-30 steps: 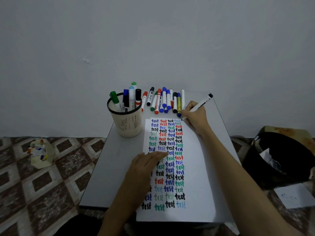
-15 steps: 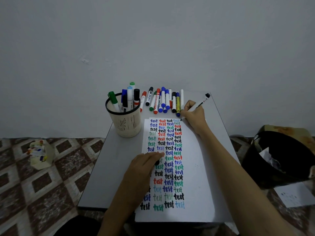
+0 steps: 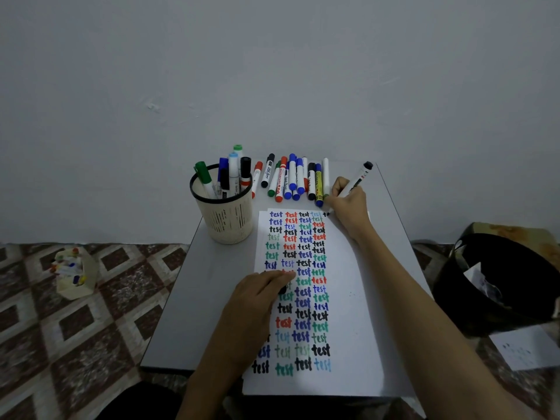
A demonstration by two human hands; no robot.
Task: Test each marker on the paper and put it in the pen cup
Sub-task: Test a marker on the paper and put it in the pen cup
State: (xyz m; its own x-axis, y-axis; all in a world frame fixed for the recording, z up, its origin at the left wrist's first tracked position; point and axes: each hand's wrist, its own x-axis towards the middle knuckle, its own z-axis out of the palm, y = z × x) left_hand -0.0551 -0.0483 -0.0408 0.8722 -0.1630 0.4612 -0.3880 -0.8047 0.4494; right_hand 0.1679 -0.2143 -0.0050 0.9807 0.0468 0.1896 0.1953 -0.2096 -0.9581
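The right grip is clamped round a white black-ended marker, its tip near the top edge of the white word-covered paper. The left grip rests on that paper over a small black thing; pinched or not, I cannot tell.

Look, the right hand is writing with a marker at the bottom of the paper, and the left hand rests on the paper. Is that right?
Not quite. The right hand is writing with the marker at the top of the paper, not the bottom. The left hand does rest on the paper. The head view shows it.
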